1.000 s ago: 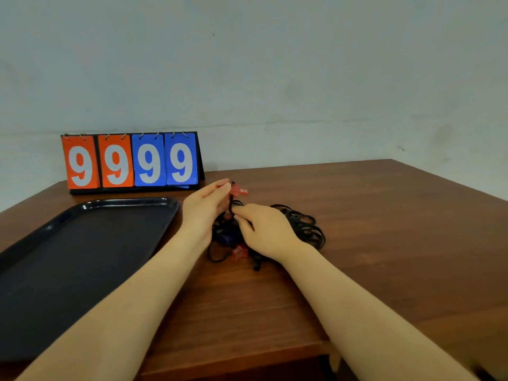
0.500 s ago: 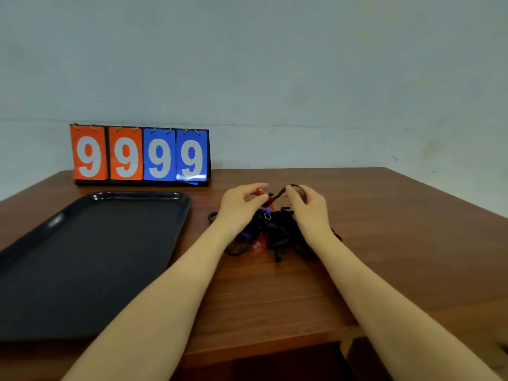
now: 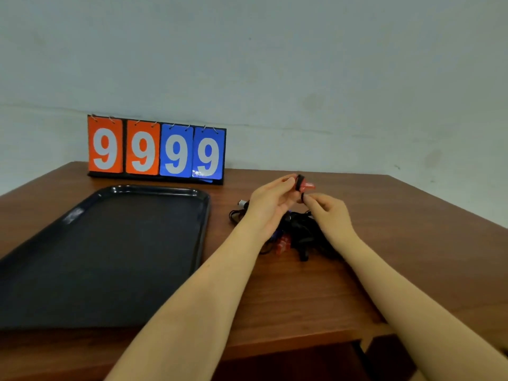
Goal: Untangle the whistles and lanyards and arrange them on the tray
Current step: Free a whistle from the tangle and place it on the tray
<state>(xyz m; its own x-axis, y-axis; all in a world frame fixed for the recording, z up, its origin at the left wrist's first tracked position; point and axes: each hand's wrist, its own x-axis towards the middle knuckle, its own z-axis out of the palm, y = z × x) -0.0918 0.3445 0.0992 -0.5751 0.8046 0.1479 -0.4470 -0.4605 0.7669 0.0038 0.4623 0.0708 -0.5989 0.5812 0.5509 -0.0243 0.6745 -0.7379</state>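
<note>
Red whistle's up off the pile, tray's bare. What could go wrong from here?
1. The left hand holds the red whistle while the right hand pinches its black cord; the cord runs into the tangle, so pulling may tighten a knot or lift the whole pile.
2. Another red whistle lies in the tangle and could get dragged across the table.
3. The tray sits to the left, so a trailing cord could snag its rim.

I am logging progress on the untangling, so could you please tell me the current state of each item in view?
Red whistle: lifted above the pile, pinched by the left hand.
Black cord: pinched by the right hand just below that whistle.
Lanyard pile: still tangled, on the table.
Tray: holds nothing.
Scoreboard: upright, reads 9999.
</note>
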